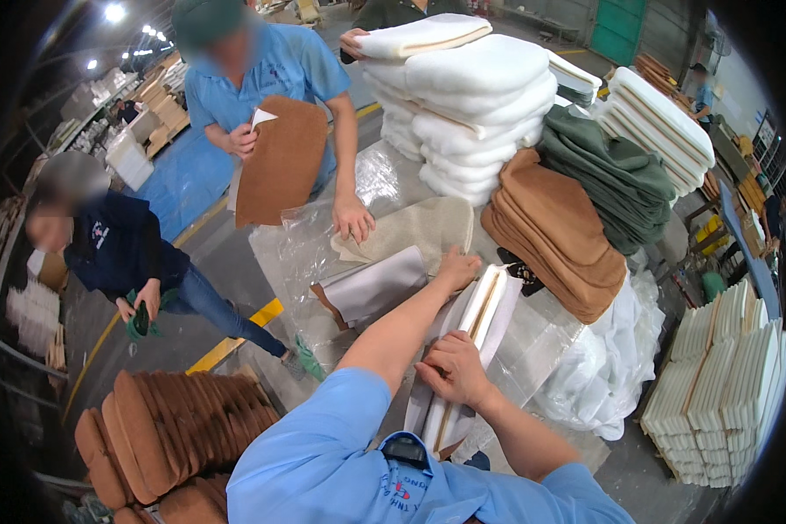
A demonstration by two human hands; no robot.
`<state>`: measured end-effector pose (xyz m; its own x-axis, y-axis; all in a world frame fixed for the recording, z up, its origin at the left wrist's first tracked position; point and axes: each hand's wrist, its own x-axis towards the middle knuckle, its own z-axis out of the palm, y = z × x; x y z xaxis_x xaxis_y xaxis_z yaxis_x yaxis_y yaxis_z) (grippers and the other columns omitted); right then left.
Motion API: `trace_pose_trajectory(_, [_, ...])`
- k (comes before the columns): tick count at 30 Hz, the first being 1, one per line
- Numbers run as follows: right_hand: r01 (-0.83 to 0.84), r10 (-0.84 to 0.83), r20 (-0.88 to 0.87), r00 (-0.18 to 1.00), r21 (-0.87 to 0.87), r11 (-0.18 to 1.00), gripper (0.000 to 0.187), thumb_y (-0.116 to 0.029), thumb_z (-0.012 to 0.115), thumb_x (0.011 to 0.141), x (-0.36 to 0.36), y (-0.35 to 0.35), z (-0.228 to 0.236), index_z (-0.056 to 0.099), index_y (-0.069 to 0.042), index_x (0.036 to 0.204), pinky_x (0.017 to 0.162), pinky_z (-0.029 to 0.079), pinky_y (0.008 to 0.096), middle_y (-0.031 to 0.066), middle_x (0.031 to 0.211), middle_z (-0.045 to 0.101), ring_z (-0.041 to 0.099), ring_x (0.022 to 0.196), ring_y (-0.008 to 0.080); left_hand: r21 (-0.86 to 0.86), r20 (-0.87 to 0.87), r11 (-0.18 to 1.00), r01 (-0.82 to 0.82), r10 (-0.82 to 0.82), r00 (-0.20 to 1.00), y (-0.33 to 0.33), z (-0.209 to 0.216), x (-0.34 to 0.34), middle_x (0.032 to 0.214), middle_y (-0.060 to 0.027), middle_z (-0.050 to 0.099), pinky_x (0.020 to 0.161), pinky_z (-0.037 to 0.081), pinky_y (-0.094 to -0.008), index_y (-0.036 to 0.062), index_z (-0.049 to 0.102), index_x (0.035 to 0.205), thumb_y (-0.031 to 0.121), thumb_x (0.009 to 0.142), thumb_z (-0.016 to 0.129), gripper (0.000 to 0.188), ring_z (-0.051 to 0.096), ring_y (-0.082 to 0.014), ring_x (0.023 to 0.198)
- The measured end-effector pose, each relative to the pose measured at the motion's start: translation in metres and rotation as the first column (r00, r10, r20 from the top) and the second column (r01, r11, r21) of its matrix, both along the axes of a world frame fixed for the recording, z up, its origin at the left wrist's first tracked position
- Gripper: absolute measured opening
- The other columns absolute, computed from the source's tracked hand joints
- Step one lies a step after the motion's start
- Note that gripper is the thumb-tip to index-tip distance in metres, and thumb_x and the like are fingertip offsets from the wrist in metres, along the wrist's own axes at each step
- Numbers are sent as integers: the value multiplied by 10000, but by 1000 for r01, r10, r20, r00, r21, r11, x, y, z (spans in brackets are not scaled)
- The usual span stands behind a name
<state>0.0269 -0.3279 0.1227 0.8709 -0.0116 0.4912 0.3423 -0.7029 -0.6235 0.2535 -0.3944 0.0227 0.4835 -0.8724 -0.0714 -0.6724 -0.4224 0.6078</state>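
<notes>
A white foam pad [486,301] with a tan strip along its edge stands on its long side in front of me. Around it is a fabric cover [508,307] whose pale grey backing faces out. My left hand [457,267] is closed at the cover's far end, its fingertips partly hidden. Nearer to me, my right hand [454,367] grips the pad and cover with curled fingers. Beside my left hand lies a beige fabric piece [419,229], which a co-worker's hand [352,217] presses flat. A folded grey-backed cover [375,288] sits left of my forearm.
White padded foam [476,79] is piled at the table's back. Brown covers [555,236] and green covers [607,170] lie to the right. The co-worker holds a brown cover [281,162]. Brown cushions [175,428] stand lower left; white panels [716,389] are stacked at right.
</notes>
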Motion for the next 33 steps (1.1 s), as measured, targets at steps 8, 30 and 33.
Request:
trace_pose_trajectory(8, [11,-11,23,1000,5,1000,188,-205,780,852,1,-4,3,685,-111,720,840,439,404,49,731,608,613,747,259,-218,-36,959,-178,174,984,3,-1,22,1430,-252,590,1137,447,-492,27,636,1235,284,1040,540,337,536,-451,1346])
trace_pose_trajectory(30, [71,-70,25,997,-14,997,243,-239,760,877,-1,-17,-5,651,-117,697,798,447,388,29,698,606,627,724,240,-68,-108,953,-294,286,952,101,40,92,1493,-160,628,1100,514,-363,67,720,1350,76,806,802,551,637,-278,1331])
trace_pose_trajectory(33, [30,-29,47,998,-10,999,244,-241,755,880,1,-11,1,650,-117,697,798,445,388,29,702,607,628,727,239,-17,45,987,-163,163,986,133,48,108,1548,-159,577,1133,487,-373,81,685,1405,166,783,862,653,632,-298,1335])
